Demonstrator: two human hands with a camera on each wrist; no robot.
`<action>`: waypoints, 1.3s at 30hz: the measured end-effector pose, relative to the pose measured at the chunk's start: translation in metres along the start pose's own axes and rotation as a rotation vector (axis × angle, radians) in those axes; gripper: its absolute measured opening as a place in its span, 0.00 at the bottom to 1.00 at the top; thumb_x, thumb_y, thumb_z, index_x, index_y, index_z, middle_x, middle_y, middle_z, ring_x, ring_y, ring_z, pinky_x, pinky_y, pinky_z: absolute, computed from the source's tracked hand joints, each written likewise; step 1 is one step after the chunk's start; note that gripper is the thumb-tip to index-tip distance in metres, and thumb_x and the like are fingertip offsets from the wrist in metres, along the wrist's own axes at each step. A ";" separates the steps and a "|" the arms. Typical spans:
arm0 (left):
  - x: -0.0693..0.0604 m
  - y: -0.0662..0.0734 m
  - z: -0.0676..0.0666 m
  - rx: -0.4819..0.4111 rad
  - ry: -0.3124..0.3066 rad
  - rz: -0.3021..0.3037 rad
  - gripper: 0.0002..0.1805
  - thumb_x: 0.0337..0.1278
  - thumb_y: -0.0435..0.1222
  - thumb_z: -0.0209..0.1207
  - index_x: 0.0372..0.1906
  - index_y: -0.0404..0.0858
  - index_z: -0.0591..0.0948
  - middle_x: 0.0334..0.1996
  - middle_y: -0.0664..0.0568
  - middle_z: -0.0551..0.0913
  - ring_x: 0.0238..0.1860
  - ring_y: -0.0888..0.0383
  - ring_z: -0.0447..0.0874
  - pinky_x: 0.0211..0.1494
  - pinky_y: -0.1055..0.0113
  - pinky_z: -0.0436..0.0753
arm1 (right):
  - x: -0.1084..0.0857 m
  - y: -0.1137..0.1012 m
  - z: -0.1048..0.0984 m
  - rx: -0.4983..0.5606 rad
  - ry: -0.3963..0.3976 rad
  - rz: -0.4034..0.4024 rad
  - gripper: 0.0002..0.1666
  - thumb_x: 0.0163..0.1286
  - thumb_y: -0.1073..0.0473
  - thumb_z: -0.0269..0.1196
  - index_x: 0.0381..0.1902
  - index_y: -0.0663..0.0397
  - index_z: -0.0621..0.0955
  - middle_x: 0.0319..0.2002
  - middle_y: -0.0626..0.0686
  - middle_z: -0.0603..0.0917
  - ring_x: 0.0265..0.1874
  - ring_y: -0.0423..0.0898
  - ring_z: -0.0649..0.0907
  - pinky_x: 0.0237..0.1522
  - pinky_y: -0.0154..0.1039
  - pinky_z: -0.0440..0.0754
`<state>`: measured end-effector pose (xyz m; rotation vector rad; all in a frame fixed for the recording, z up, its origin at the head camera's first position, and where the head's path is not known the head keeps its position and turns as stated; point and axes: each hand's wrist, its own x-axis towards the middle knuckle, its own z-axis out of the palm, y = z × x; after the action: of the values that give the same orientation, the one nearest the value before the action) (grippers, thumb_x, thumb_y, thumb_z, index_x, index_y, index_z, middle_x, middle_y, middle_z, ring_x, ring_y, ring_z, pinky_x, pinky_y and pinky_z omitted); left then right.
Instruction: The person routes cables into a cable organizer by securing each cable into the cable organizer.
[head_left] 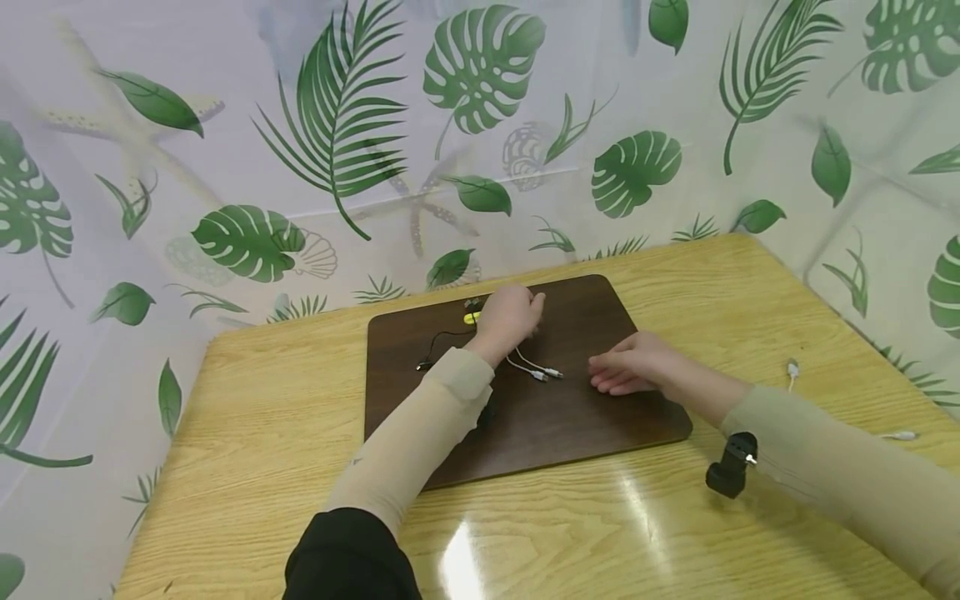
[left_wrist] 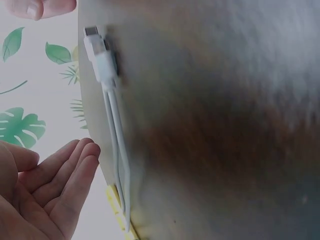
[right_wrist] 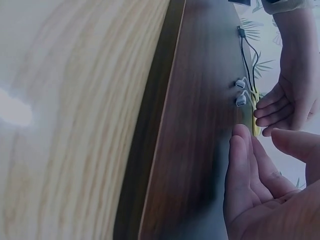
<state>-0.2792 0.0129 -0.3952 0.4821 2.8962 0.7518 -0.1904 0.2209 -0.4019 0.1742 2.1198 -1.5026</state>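
Observation:
My left hand [head_left: 508, 318] is over the far part of a dark brown board [head_left: 555, 425], beside a yellow strip [head_left: 471, 317]. Its fingers look loosely bent in the left wrist view, with nothing seen between them. White cables [left_wrist: 117, 130] run from the yellow strip, and their two plugs [head_left: 546, 374] lie on the board towards me. A thin black cable [head_left: 442, 335] with a small plug curves out to the left of the strip. Over the board's right side is my right hand [head_left: 628, 364], its fingers relaxed and holding nothing visible.
The board lies on a wood-grain table [head_left: 262, 442]. To the right, white plug ends [head_left: 792, 367] lie on the tabletop, partly hidden by my right forearm. A leaf-print curtain [head_left: 450, 167] hangs behind the table and along its sides. A small black camera [head_left: 731, 465] is on my right wrist.

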 end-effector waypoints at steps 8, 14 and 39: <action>-0.004 0.011 0.007 -0.064 -0.015 -0.006 0.31 0.88 0.48 0.45 0.32 0.37 0.91 0.21 0.52 0.88 0.21 0.60 0.84 0.36 0.64 0.84 | -0.004 0.007 -0.008 0.021 -0.010 0.014 0.29 0.82 0.56 0.61 0.64 0.82 0.77 0.34 0.49 0.93 0.31 0.36 0.91 0.40 0.33 0.91; -0.006 0.017 0.011 -0.097 -0.046 0.011 0.31 0.88 0.48 0.44 0.34 0.37 0.91 0.22 0.51 0.89 0.20 0.60 0.83 0.32 0.65 0.82 | -0.008 0.014 -0.015 0.042 -0.007 0.031 0.29 0.82 0.56 0.60 0.63 0.83 0.77 0.33 0.48 0.93 0.31 0.37 0.91 0.40 0.33 0.91; -0.019 0.056 0.039 -0.193 -0.141 0.084 0.31 0.87 0.48 0.46 0.32 0.36 0.91 0.20 0.52 0.89 0.25 0.55 0.91 0.28 0.72 0.79 | -0.030 0.037 -0.041 0.137 -0.021 0.044 0.24 0.82 0.57 0.59 0.59 0.78 0.80 0.33 0.47 0.93 0.33 0.37 0.92 0.41 0.33 0.91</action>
<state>-0.2390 0.0706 -0.4018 0.6096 2.6546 0.9563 -0.1638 0.2774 -0.4086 0.2522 1.9849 -1.6166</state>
